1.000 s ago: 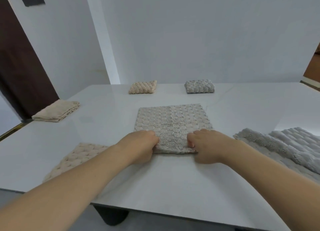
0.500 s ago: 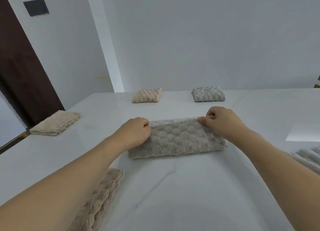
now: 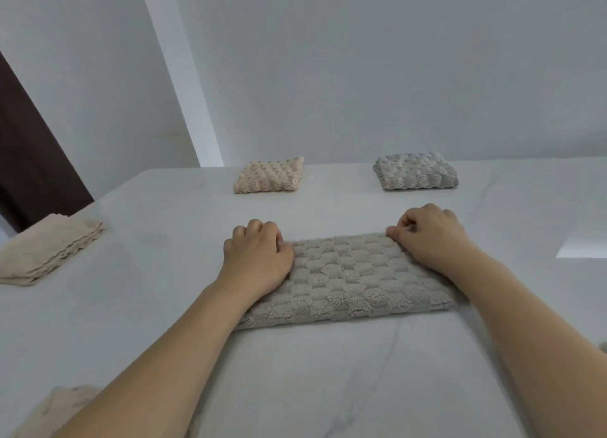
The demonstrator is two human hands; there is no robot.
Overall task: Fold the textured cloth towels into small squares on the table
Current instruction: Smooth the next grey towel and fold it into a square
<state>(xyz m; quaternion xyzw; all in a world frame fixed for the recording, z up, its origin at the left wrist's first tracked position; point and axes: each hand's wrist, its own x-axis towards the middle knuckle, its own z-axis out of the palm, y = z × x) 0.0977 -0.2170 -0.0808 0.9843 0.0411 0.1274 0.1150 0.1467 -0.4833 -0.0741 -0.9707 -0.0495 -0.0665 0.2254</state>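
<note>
white table (image 3: 131, 306), both hands (image 3: 259, 260) pinching folded grey towel (image 3: 354, 280)

I see no text, label, brand, number or sign that I can read anywhere in my view.
</note>
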